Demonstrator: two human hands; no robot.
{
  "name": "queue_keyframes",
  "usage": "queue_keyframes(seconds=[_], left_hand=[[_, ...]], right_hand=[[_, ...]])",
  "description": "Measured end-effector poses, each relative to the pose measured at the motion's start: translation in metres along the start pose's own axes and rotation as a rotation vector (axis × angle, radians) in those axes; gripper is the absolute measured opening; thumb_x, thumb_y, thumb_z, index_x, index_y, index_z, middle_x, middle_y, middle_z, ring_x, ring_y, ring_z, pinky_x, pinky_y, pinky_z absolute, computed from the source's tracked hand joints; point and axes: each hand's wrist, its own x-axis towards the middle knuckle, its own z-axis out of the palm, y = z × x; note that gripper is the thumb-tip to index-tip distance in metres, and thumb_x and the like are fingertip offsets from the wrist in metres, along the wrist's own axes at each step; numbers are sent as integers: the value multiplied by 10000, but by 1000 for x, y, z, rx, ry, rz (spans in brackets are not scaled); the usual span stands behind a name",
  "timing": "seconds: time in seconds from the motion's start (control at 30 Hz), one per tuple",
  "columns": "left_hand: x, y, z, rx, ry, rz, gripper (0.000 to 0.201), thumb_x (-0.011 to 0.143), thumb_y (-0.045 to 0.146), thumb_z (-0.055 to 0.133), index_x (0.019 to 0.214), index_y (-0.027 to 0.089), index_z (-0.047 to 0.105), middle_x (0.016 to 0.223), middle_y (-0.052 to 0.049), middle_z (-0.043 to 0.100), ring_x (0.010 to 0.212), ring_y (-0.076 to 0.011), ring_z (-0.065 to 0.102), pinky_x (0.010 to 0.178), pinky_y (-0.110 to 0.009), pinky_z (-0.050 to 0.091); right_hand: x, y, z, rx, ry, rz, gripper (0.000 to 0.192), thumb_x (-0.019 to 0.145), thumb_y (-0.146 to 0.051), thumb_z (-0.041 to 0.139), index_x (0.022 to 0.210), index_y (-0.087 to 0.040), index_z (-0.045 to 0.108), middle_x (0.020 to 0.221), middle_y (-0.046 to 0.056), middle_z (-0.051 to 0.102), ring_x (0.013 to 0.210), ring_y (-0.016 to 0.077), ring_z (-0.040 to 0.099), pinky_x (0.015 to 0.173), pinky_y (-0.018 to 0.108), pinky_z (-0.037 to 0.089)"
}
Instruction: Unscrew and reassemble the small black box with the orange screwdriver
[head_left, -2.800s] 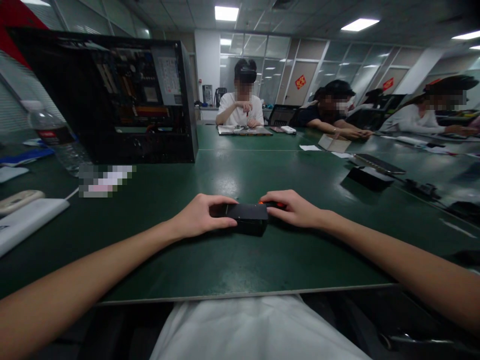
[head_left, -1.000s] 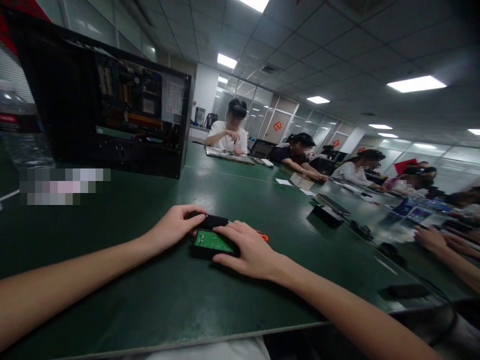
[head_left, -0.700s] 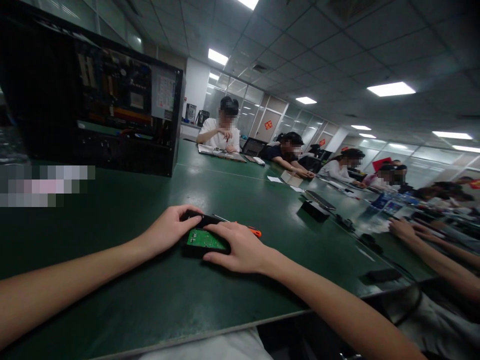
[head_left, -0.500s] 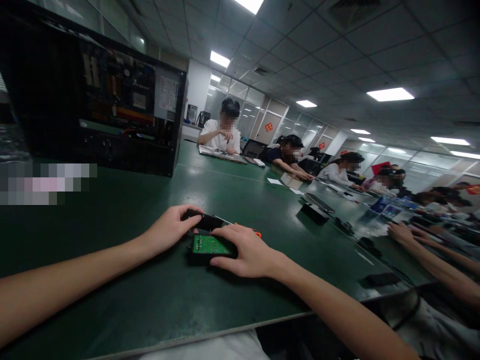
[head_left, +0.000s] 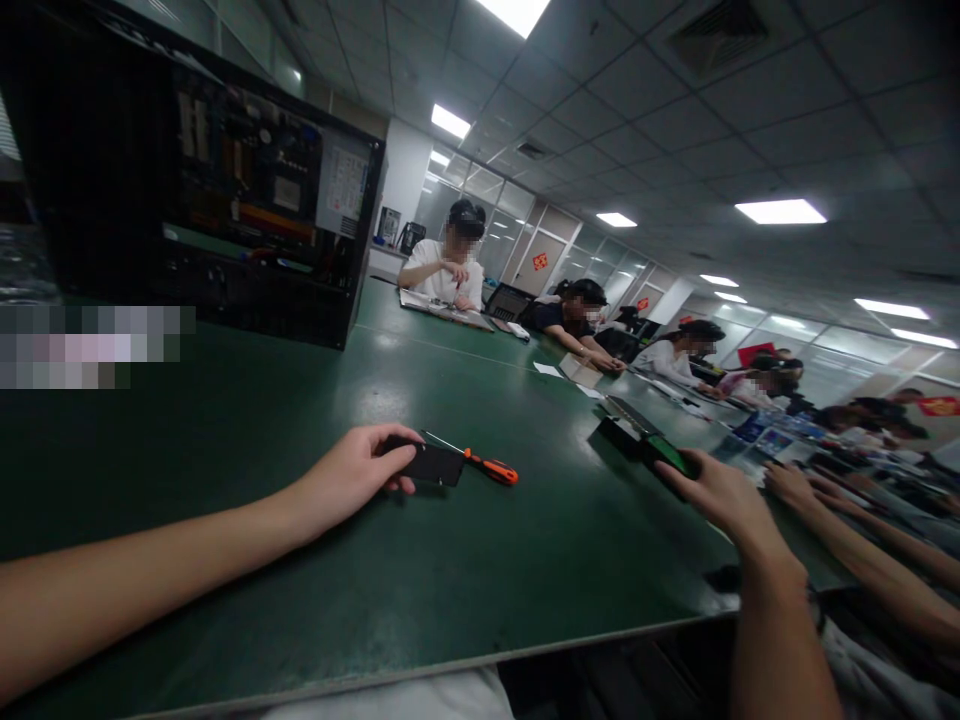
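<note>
My left hand [head_left: 367, 465] is closed on a flat black plastic cover [head_left: 439, 465], thumb on top, just above the green table. Beside the cover lies a screwdriver [head_left: 491, 468] with an orange and black handle; its shaft points toward my left fingers. Out to the right, my right hand [head_left: 716, 490] grips a black housing with a green circuit board [head_left: 669, 452] in it. That housing is next to a dark box-shaped part [head_left: 619, 436] with a flat metallic piece [head_left: 628, 412] on top. Whether they touch, I cannot tell.
An open computer case [head_left: 262, 210] stands on the table [head_left: 300, 600] at the left. Papers and a small cardboard box [head_left: 580, 370] lie farther back. Several people work around the table; a neighbour's hands [head_left: 791, 488] are close beyond my right hand.
My right hand has moved right with the circuit-board housing, away from my left hand. The left hand still holds the black cover, and the screwdriver has come into full view.
</note>
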Motion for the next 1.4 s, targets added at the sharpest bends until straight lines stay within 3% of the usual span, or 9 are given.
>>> queue_keyframes(seconds=[0.13,0.3,0.43,0.53,0.63,0.77,0.87,1.2,1.4], left_hand=[[3,-2,3,-54,-15,-8,241,829,297,658,997,124,644,794,-22,715,662,-144,696,652,-250,525],[3,-4,2,-109,-29,0,209,846,268,672,997,131,626,822,-21,721,661,-134,708,656,-240,535],[0,-4,4,-105,-90,14,208,860,190,637,1060,133,623,869,-25,735,746,-145,735,720,-244,551],[-4,-5,5,-50,-182,67,173,879,193,622,1043,142,636,903,-32,741,831,-168,750,771,-259,560],[-7,-8,5,6,-239,152,149,900,249,625,1018,157,627,885,-25,737,853,-189,756,768,-271,563],[-8,-12,3,37,-198,242,160,900,279,641,1004,173,583,861,-8,724,827,-194,760,705,-258,551],[-7,-12,0,47,-166,259,182,890,291,658,1005,170,585,878,-19,734,834,-205,762,684,-259,541],[-9,-4,-5,315,-88,329,209,886,337,677,944,144,731,872,-54,757,807,-197,698,732,-289,522],[-6,-4,-8,322,-61,302,258,860,360,694,1010,150,708,913,-57,741,816,-198,676,733,-290,516]], right_hand=[[18,58,30,-33,-113,114,743,829,-635,512,1225,-31,687,1020,229,750,989,407,709,850,471,546],[20,48,38,-35,-100,102,676,829,-513,544,1209,36,654,1133,314,699,1058,432,682,936,508,526],[1,-37,4,235,129,-142,654,869,-528,532,1324,-59,569,1319,273,622,1214,391,604,1033,525,469],[-33,-135,-27,693,-112,-497,502,963,-575,463,1271,-196,578,1310,149,637,1125,255,645,972,409,516],[-71,-223,-40,858,-463,-775,391,1011,-554,426,1061,-201,585,1279,102,639,1052,186,631,931,344,514],[-99,-280,-28,766,-776,-929,392,999,-559,474,947,-180,561,930,28,657,796,124,567,739,259,470],[-100,-282,-17,905,-908,-891,393,987,-565,500,935,-178,546,849,3,613,770,116,557,703,244,453],[-100,-272,-12,1127,-1175,-733,445,960,-526,578,1182,-145,636,1059,87,732,827,126,637,798,284,523],[-91,-270,-6,1261,-1091,-669,429,895,-459,696,1198,-154,692,1054,82,756,872,142,683,829,282,528]])
